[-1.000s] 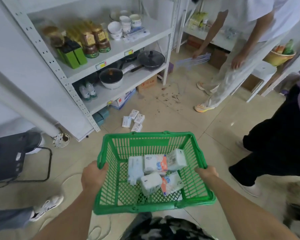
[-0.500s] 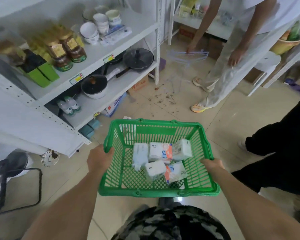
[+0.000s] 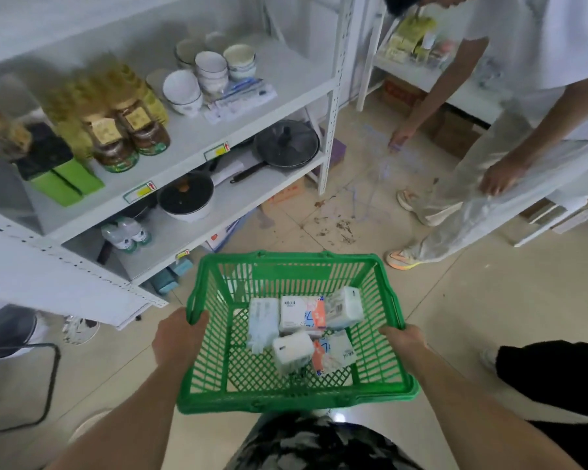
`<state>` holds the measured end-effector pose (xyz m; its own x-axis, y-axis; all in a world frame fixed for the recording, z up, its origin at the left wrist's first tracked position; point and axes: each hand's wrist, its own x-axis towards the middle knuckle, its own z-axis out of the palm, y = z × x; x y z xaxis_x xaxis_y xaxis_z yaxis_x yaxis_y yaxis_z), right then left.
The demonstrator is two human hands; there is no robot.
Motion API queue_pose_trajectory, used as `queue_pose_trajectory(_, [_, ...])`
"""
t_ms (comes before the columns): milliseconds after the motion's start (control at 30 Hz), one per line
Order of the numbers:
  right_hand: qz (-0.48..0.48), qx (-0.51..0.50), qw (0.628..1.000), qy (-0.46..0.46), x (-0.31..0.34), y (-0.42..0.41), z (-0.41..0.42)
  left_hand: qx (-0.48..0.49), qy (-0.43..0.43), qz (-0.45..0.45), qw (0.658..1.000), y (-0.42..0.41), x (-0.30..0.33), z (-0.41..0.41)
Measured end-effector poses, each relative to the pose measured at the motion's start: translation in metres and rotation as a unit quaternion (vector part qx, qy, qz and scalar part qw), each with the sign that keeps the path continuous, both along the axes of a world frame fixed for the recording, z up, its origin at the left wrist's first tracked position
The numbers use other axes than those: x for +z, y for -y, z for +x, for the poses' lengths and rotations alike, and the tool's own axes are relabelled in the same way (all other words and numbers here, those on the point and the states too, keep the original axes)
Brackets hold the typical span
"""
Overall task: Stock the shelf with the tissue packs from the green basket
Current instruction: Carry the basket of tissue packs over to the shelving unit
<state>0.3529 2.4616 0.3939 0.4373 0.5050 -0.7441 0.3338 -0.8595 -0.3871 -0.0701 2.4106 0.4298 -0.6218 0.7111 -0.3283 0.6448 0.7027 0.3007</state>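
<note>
The white shelf (image 3: 197,137) fills the upper left of the view and serves here as the landmark. On its upper board stand green boxes (image 3: 67,179), brown jars (image 3: 129,140) and stacked white bowls (image 3: 197,79). On the board below there are a white pot (image 3: 185,198) with a dark lid, a black pan (image 3: 286,144) and small bottles (image 3: 126,232).

To the right of the shelf, a person in a white shirt (image 3: 523,62) bends over the tiled floor (image 3: 455,300), and some brown dirt (image 3: 336,225) lies on the floor near this person's shoes.

In front of the shelf's lower corner, the green basket (image 3: 296,398) is held in the air above the floor. The left hand (image 3: 177,337) is closed around the basket's left rim, on the side nearer to the shelf. The right hand (image 3: 401,337) is closed around the right rim, on the side away from the shelf.

The tissue packs (image 3: 302,320) lie loose on the bottom of the basket, touching each other. Two white packs with orange print sit in the middle and on the right, and plain white packs lie around them. No pack from the basket is on the shelf yet.
</note>
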Motion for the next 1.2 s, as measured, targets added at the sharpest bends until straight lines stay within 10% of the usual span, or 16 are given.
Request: queue_pose_trajectory(1200, [0.021, 0.270, 0.962, 0.021, -0.064, -0.519, -0.033, 0.262, 0.071, -0.027, 0.962, -0.309, -0.058, 0.043])
